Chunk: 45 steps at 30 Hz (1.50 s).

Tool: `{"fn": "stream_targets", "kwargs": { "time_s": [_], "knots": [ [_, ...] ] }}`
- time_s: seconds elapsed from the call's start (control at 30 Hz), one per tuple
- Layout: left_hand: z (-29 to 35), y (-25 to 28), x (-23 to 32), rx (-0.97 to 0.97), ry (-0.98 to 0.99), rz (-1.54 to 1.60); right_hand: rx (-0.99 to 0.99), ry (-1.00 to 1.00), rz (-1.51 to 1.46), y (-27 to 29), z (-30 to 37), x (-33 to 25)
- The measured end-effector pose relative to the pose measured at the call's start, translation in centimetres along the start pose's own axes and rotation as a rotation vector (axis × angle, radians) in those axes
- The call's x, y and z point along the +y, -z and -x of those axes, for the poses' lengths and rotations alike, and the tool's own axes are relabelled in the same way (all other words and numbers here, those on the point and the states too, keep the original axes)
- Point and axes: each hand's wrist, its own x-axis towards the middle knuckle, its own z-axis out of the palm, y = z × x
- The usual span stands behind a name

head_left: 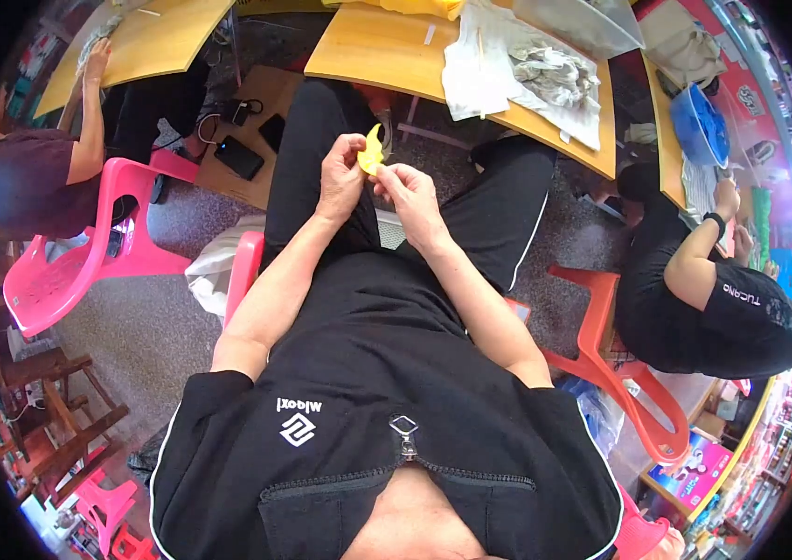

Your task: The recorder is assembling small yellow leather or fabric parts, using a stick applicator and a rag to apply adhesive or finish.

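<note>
A small, bright yellow piece (pixel 373 152), thin and soft-looking with a pointed upper end, is held up over my lap. My left hand (pixel 342 182) pinches its left side with the fingers curled in. From the other side, my right hand (pixel 410 194) grips its lower edge between thumb and fingertips. What exactly the piece is, I cannot make out. Both hands are close together above my knees, short of the table's near edge.
Ahead stands a yellow wooden table (pixel 368 51) bearing a white cloth (pixel 475 70), a crumpled greyish heap (pixel 555 77) and a clear plastic bin (pixel 592 23). People work at tables on both sides, beside a pink chair (pixel 102 243) and a red chair (pixel 601 359). A blue basin (pixel 700 131) is at right.
</note>
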Motion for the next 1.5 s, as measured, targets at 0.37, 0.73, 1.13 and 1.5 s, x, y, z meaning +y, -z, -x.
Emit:
{"fn": "stream_targets", "kwargs": {
  "time_s": [0.37,0.73,1.13,1.5],
  "knots": [
    [-0.1,0.9,-0.9,-0.101,-0.118,-0.122,-0.029,0.04,0.089,-0.3,-0.1,0.4],
    [0.4,1.3,-0.4,-0.221,0.098,-0.094,-0.054,0.087,0.025,-0.3,-0.1,0.2],
    [0.4,-0.3,1.2,-0.077,-0.045,-0.191,-0.003,0.259,0.323,-1.3,1.0,-1.3],
    [0.5,-0.8,0.7,0.068,0.221,0.489,0.21,0.536,0.344,0.0,0.1,-1.9]
  ]
}}
